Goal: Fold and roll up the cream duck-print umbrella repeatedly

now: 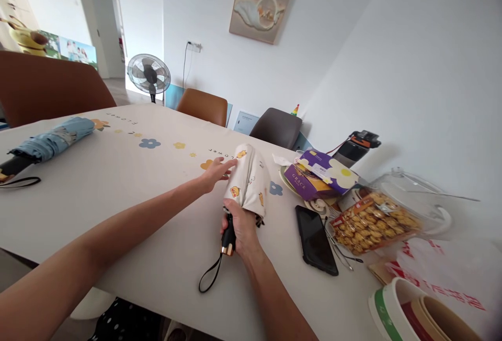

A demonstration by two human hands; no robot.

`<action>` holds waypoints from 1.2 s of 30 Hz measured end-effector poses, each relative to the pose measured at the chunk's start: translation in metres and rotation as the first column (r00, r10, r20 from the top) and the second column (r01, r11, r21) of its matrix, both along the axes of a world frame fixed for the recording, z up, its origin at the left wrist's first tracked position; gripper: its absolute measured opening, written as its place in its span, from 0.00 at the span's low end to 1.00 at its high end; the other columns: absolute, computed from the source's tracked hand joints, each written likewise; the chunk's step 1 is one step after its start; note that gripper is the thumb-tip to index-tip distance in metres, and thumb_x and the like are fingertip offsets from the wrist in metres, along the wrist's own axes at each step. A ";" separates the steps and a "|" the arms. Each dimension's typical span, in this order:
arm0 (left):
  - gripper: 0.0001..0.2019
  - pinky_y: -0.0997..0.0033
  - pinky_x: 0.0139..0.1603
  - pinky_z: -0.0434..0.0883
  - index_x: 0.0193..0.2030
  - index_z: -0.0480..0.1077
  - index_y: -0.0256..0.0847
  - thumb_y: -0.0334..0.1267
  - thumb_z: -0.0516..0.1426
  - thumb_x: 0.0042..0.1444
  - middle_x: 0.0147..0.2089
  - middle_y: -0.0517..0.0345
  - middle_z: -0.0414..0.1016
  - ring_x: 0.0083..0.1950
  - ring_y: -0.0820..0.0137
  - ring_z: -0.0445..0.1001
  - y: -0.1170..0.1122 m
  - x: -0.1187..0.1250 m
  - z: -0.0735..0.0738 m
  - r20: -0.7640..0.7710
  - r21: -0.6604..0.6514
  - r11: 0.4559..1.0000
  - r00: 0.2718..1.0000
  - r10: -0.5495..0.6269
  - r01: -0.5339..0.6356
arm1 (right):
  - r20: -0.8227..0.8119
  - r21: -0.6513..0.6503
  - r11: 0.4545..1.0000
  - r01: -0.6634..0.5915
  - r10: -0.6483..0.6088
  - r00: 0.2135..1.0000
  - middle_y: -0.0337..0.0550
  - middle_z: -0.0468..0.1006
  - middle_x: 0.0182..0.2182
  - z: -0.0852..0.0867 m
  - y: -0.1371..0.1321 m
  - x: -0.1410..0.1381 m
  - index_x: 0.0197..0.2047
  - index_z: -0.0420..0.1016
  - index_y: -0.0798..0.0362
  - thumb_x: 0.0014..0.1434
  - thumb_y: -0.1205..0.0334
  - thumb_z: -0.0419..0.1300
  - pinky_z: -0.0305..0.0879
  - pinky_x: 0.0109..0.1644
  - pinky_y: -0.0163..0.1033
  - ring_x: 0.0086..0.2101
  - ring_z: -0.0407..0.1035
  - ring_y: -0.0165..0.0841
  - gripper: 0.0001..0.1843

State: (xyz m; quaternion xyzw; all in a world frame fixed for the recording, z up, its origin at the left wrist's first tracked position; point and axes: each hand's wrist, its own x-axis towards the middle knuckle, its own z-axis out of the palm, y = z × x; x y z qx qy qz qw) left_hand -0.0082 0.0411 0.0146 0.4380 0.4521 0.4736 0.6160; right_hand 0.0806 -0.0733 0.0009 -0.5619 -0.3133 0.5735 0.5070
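A folded cream umbrella (249,176) with small printed figures lies on the white flowered tablecloth (129,184). My right hand (240,226) is closed round its black handle, whose gold end cap and black wrist strap (210,275) stick out toward me. My left hand (216,171) reaches across with fingers stretched out, the fingertips touching the umbrella's folded canopy on its left side. A second folded umbrella (53,141), light blue, lies at the table's far left, away from both hands.
A black phone (316,239) lies just right of the umbrella. Beyond it are a purple box (319,174), a snack bag (372,223), a glass lid (415,194), a bottle (355,147) and a roll of tape (415,309). Chairs (204,104) and a fan (149,75) stand behind.
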 end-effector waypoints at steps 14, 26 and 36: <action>0.18 0.67 0.28 0.71 0.35 0.63 0.36 0.39 0.64 0.37 0.31 0.51 0.72 0.32 0.65 0.73 -0.024 0.017 -0.024 0.014 -0.197 0.978 0.997 -0.070 0.071 | -0.123 -0.086 0.994 -0.072 0.061 0.991 0.36 0.68 0.18 -0.006 0.005 0.004 0.34 0.65 0.57 0.44 0.57 0.64 0.63 0.13 0.34 0.14 0.62 0.27 0.17; 0.26 0.63 0.24 0.67 0.39 0.67 0.42 0.53 0.63 0.34 0.28 0.53 0.73 0.29 0.58 0.73 -0.034 0.014 -0.006 -0.192 -0.313 0.944 0.966 -0.174 0.108 | -0.312 0.112 0.992 -0.060 0.093 0.945 0.44 0.74 0.38 0.002 -0.003 -0.005 0.45 0.65 0.53 0.45 0.59 0.64 0.73 0.24 0.39 0.32 0.73 0.37 0.23; 0.16 0.61 0.47 0.64 0.40 0.67 0.39 0.42 0.58 0.44 0.47 0.45 0.70 0.51 0.54 0.66 -0.027 0.029 -0.008 -0.555 0.266 0.949 0.832 0.009 0.167 | -0.293 -0.107 0.994 0.008 -0.039 0.955 0.37 0.67 0.15 -0.012 0.010 0.001 0.28 0.66 0.58 0.45 0.62 0.60 0.61 0.16 0.32 0.14 0.60 0.26 0.08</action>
